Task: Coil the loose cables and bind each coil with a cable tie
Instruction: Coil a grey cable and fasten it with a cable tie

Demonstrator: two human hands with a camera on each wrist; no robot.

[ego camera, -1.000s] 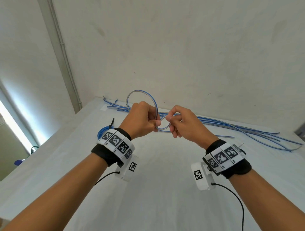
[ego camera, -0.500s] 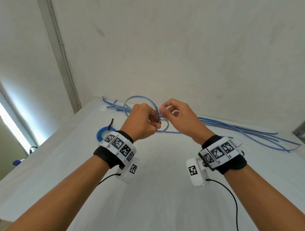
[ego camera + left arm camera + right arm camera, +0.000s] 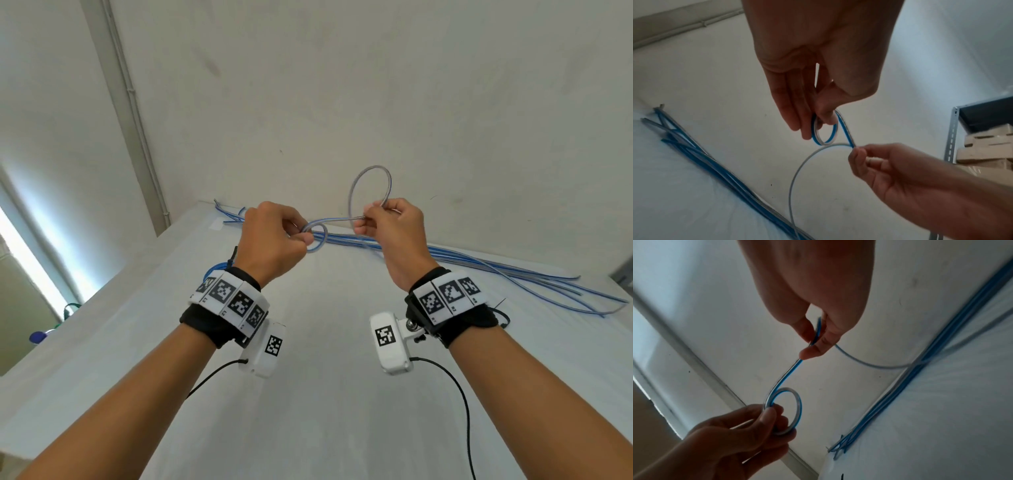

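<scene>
A blue-and-white cable runs between both hands above the white table. My left hand pinches a small tight coil of it, seen as a ring in the left wrist view and as a ring in the right wrist view. My right hand pinches the cable a short way along and holds up a bigger loop. Several loose blue cables lie along the wall. A bound blue coil with a black tie lies behind my left wrist.
The wall stands right behind the cables. A metal shelf post with cardboard boxes is at the right. The table's left edge drops off toward a window; a blue-capped item sits below it.
My right hand has moved right and away from the left, drawing cable out and raising a fresh loop. The left hand keeps its small coil.
</scene>
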